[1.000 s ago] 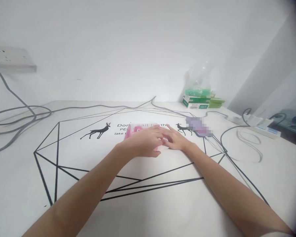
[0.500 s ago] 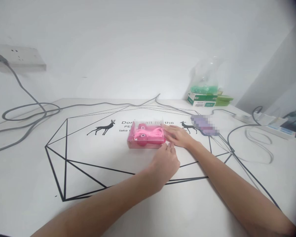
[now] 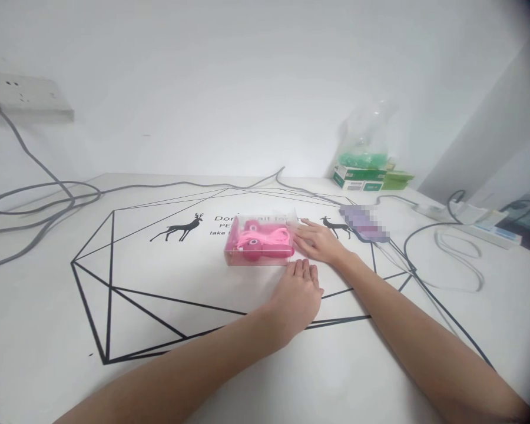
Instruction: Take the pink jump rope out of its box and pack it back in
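A clear plastic box [image 3: 229,254] lies on the white table, with a bright pink cord [image 3: 265,237] coiled inside it. With the cord are pink handles [image 3: 252,249] bearing round eye-like faces, which look like those of a skipping rope. At the box's right end a transparent flap [image 3: 295,217] stands out. My right hand [image 3: 318,241] rests palm down beside that end, fingers spread, fingertips at or very near the box. Nearer to me, my left hand [image 3: 297,294] lies by the front right corner with fingers stretched out. Neither hand visibly grips anything.
A purple phone-like object [image 3: 363,222], partly pixelated, lies right of my right hand. Behind it stand green-and-white boxes [image 3: 360,176] under a clear bag [image 3: 364,141]. Grey cables [image 3: 66,203] run along the left and back; a white power strip [image 3: 494,235] is at right.
My left hand's fingers, curled at the box's corner before, are now straighter and slightly lower. The clear flap at the right end sticks out more. The camera view has shifted slightly.
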`<action>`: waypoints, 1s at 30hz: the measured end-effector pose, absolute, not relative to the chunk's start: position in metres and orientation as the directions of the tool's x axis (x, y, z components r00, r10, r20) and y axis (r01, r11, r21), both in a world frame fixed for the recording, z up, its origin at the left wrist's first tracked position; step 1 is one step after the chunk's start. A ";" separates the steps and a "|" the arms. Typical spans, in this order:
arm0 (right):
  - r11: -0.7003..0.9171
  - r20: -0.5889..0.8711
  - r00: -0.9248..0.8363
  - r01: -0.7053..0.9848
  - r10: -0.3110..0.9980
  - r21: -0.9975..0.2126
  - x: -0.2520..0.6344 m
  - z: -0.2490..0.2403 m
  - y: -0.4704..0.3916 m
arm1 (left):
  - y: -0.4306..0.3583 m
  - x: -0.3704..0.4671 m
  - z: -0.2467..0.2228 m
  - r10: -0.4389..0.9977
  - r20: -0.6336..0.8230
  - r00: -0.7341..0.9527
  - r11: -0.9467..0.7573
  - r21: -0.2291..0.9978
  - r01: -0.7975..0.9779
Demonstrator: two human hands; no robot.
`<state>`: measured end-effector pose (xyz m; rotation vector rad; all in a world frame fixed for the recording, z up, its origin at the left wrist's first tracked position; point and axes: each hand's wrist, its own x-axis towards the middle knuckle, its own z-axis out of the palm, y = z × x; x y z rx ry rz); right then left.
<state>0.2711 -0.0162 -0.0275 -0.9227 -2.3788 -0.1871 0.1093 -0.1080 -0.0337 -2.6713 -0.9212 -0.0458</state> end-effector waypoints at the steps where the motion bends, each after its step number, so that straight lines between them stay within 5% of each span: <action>1: 0.746 0.555 -0.593 0.661 0.584 -0.078 0.271 -0.027 -0.017 | -0.107 0.109 -0.036 0.595 0.137 0.792 -0.751 -0.256 0.608; 11: 0.622 0.347 -0.530 0.738 0.774 -0.261 0.268 -0.021 -0.022 | -0.106 0.108 -0.042 0.569 0.210 0.795 -0.773 -0.192 0.604; 30: 0.746 0.311 -0.690 0.658 0.653 -0.105 0.255 -0.023 0.004 | -0.107 0.110 -0.044 0.569 0.201 0.797 -0.756 -0.254 0.604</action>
